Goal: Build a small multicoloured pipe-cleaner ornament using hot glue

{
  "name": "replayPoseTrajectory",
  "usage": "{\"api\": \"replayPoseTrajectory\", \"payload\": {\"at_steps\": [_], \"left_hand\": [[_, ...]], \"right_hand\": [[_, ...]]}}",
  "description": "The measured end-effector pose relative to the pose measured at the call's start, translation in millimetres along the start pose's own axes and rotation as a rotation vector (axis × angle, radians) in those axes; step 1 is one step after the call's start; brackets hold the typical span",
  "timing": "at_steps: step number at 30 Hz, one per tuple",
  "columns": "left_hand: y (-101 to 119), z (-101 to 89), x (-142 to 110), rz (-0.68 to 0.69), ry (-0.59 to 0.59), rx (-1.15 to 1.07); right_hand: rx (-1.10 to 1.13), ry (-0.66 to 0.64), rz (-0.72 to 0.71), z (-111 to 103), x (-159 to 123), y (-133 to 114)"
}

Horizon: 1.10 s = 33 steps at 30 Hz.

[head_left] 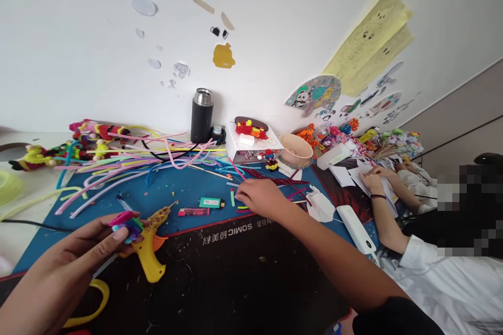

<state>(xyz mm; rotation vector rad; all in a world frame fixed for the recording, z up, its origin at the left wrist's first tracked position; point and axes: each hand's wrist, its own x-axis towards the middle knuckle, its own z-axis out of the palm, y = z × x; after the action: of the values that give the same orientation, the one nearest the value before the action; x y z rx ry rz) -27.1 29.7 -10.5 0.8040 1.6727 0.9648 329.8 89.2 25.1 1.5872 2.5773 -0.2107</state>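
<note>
My left hand [84,254] pinches a small fuzzy pipe-cleaner piece [128,225] in pink, blue, green and purple between thumb and fingers. Just beyond it, a yellow hot glue gun [149,259] rests with its stained nozzle pointing away to the right. My right hand [261,198] reaches down to the blue mat, fingertips drawn together beside a short green strip [232,198]. What those fingertips hold, if anything, is hidden. A yellow-green strip [243,208] lies under the hand. Left of it are a teal lighter [211,202] and a pink lighter [193,212].
Long pastel pipe cleaners [129,165] spread across the back left. A black thermos [201,118], a white box [255,149] and a beige bowl [296,151] stand along the wall. Yellow scissor handles [102,298] lie front left. Another person's hand [372,183] works at right.
</note>
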Motion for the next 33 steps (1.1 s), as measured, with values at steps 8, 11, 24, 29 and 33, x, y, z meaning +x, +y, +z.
{"api": "replayPoseTrajectory", "payload": {"at_steps": [8,11,24,29,33], "left_hand": [[-1,0.4,-5,-0.053,-0.094,-0.083],[5,1.5,-7,-0.073,-0.129,-0.100],[4,-0.6,-9,0.019,-0.179,-0.100],[3,-1.4,-8,0.066,-0.211,-0.032],[3,-2.7,-8,0.072,-0.225,-0.028]], "right_hand": [[-0.032,-0.201,0.151,11,-29,-8],[-0.034,-0.215,0.173,14,-30,-4],[-0.045,-0.223,0.167,13,-31,-6],[-0.051,-0.236,0.193,14,-33,-5],[-0.053,-0.240,0.189,14,-34,-7]]}}
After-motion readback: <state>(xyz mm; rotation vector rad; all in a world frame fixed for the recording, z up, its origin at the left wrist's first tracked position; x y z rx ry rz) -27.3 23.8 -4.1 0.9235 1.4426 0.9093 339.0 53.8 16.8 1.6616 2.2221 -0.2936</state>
